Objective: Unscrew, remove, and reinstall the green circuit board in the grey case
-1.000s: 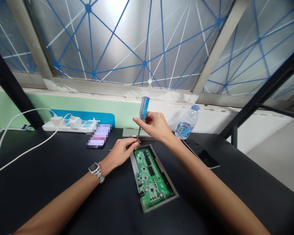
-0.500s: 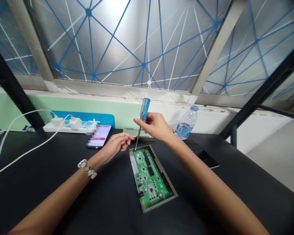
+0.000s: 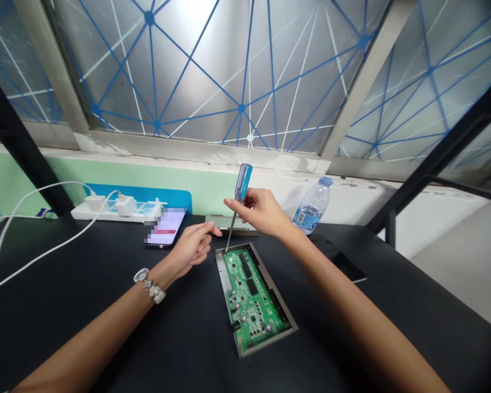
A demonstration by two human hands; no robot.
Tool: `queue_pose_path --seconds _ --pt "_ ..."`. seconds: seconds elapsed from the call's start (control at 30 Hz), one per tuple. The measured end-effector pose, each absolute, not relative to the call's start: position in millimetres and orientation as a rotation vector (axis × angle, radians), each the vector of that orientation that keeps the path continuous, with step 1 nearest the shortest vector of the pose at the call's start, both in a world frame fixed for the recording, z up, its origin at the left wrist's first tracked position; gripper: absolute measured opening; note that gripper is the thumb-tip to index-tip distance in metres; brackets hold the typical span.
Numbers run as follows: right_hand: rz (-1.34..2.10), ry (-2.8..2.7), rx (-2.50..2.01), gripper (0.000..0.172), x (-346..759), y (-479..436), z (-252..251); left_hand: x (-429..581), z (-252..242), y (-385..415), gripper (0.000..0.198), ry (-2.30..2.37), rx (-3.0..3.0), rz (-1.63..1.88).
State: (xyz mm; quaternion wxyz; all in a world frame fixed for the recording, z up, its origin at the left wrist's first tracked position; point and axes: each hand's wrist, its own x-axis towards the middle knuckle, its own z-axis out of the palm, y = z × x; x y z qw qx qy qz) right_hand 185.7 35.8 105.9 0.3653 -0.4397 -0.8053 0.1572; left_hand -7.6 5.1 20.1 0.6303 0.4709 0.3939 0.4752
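Observation:
In the head view, my right hand is closed around a screwdriver with a clear and blue handle. Its thin metal shaft slants down, and the tip meets the far left corner of a green circuit board. That board sits inside a shallow metal tray lying on the black table. Left of the screwdriver hovers my left hand, its index finger and thumb stretched out and the other fingers loosely curled. I see nothing in it. A silver watch or bracelet circles that wrist.
A metal panel lies behind the tray. At the left are a phone and a white power strip with plugs and cables. A water bottle stands at the right, near a dark flat object.
My left hand has drawn slightly back to the left, its fingers curling and the index finger staying out. My right hand keeps the screwdriver at the same corner.

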Motion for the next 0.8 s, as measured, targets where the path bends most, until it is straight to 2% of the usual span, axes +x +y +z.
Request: queue_pose_path --seconds 0.13,0.23,0.27,0.37,0.8 --pt "0.418 -2.082 -1.125 0.046 187 37 106 -11 16 9 0.038 1.085 1.431 1.137" --pt "0.48 -2.106 -1.094 0.046 189 40 103 -13 7 13 0.018 1.205 1.881 1.078" --pt "0.504 -2.113 -1.083 0.047 189 41 102 -13 4 14 0.018 1.187 1.967 1.017" --pt "0.561 -2.117 -1.061 0.049 191 45 99 -12 -1 15 0.027 1.039 1.979 0.854" --pt "0.673 -2.113 -1.029 0.047 191 46 99 -18 4 16 0.019 1.124 2.074 0.831"
